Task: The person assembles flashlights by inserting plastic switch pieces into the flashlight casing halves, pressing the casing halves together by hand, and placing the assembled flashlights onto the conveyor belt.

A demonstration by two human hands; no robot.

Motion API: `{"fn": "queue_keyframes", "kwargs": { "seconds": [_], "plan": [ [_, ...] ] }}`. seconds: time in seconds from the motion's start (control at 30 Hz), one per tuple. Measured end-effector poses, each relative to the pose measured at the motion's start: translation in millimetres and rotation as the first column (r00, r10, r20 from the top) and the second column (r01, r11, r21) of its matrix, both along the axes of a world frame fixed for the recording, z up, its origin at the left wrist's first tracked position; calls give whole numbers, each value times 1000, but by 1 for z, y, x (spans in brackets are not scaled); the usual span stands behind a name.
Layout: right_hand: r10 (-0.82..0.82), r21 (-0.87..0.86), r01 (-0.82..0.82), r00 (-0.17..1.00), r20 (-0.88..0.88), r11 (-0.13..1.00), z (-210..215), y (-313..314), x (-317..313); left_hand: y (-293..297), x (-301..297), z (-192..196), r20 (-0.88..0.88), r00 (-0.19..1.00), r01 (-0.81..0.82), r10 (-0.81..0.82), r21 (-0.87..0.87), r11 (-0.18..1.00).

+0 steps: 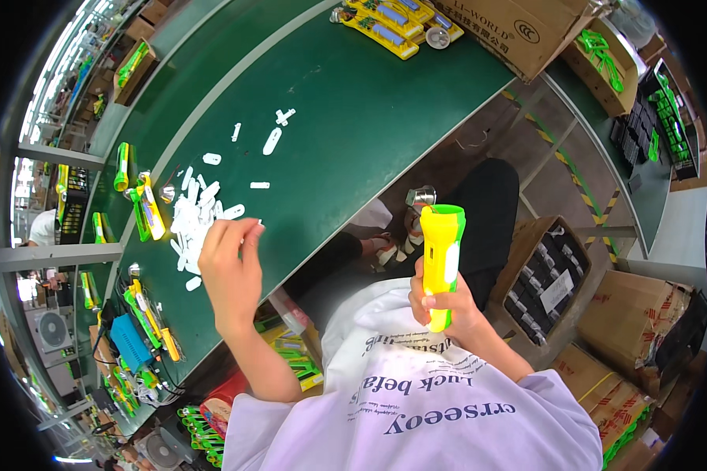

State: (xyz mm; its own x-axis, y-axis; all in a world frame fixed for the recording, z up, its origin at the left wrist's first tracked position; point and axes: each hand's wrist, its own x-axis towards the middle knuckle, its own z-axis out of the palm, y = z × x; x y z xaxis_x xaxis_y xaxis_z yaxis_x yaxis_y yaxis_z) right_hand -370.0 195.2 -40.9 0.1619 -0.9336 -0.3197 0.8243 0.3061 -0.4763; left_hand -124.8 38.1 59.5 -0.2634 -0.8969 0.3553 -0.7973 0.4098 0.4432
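My right hand [452, 304] is closed round the handle of a yellow and green flashlight [441, 243], held upright in front of my body with its wide head up. A shiny reflector cup [422, 196] shows right by the top of that head; whether it is joined on is unclear. Over the table's near side, my left hand [232, 263] has thumb and fingers pinched, with a small white bit [260, 224] at the tips. Just past it spreads a heap of small white plastic pieces [199, 213], several of them scattered further across the green table [330, 141].
Yellow flashlight halves [389, 27] lie at the far end beside a cardboard box [518, 31]. More flashlights [149, 206] and a blue box-shaped device [131, 343] are along the left. A carton of black parts [546, 279] stands on the floor at right.
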Motion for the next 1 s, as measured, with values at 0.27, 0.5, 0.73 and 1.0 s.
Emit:
{"fn": "queue_keyframes", "kwargs": {
  "seconds": [0.27, 0.5, 0.73, 1.0],
  "plan": [
    [15, -1, -16, 999, -34, 1000, 5, -3, 2, -25, 30, -56, 132, 990, -56, 54, 17, 998],
    [3, 21, -2, 998, -57, 1000, 4, -4, 1, -18, 21, -61, 75, 995, -64, 62, 29, 998],
    [-14, 51, 17, 998, -57, 999, 3, -4, 6, -4, 19, -67, 27, 994, -111, 109, 68, 992],
    [-13, 37, 15, 999, -33, 999, 2, -3, 5, 2, 23, -73, -154, 983, -74, 103, 181, 981]
  ]
}}
